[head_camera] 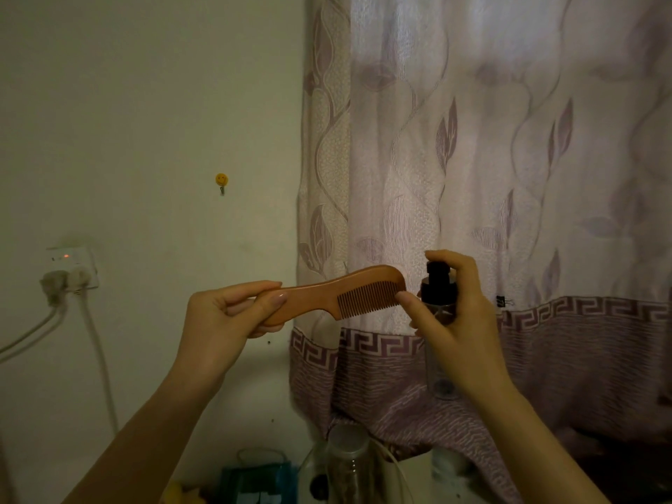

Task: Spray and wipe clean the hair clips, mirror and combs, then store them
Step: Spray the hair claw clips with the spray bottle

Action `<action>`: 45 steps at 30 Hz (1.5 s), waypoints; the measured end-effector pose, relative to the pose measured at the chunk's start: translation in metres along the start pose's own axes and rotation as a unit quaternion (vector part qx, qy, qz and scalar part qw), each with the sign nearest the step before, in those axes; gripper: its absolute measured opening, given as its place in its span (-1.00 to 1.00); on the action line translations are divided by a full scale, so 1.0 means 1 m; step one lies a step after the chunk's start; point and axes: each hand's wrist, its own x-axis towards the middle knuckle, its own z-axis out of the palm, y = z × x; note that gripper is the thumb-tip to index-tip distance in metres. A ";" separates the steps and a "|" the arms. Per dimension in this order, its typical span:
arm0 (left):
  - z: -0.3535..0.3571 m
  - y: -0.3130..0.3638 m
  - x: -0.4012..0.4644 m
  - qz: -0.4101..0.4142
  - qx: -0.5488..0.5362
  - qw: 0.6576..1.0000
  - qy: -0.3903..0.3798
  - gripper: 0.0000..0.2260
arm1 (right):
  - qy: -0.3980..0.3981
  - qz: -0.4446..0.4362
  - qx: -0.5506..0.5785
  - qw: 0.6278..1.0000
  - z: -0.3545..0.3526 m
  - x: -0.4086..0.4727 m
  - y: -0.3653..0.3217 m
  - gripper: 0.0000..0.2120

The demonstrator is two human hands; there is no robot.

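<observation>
Far left on the wall: socket (74, 265) with a red light, two plugs (63, 281) in it, cables (98, 354) trailing down and out of view. Further right, small yellow smiley hook (221, 180), nothing hanging on it.

Next, left hand (232, 311) raised in mid-air, fingers and thumb curled round the handle of a wooden comb (338, 294). Held level with the teeth pointing down and the toothed end turned toward the bottle, probably so the mist lands across the teeth.

Just beside the comb's tip, right hand (454, 307) wrapped round a clear spray bottle (438, 303) with a dark pump head, forefinger resting on top of the pump, nozzle facing the comb. Looks ready to press; no mist visible.

Behind both, patterned pink curtain (509, 176) with a darker band low down.

Bottom edge dim and blurred: plastic bottle (343, 463), something teal (254, 481), shapes cut off by the frame. Hair clips, mirror, other combs, cloth and storage place not made out anywhere.
</observation>
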 end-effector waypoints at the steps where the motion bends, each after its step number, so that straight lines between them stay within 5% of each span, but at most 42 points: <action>1: 0.000 0.000 0.000 0.000 -0.001 1.000 0.003 -0.86 | -0.009 -0.001 0.002 1.000 0.001 0.000 -0.001 -0.61; 17: 0.006 -0.002 0.000 -0.003 -0.003 1.000 -0.003 -0.86 | -0.031 -0.017 -0.013 0.999 0.016 -0.004 -0.003 -0.83; 45: 0.005 -0.007 0.000 -0.011 -0.023 1.000 0.001 -0.86 | -0.010 0.077 0.058 0.995 -0.009 -0.011 0.020 -0.79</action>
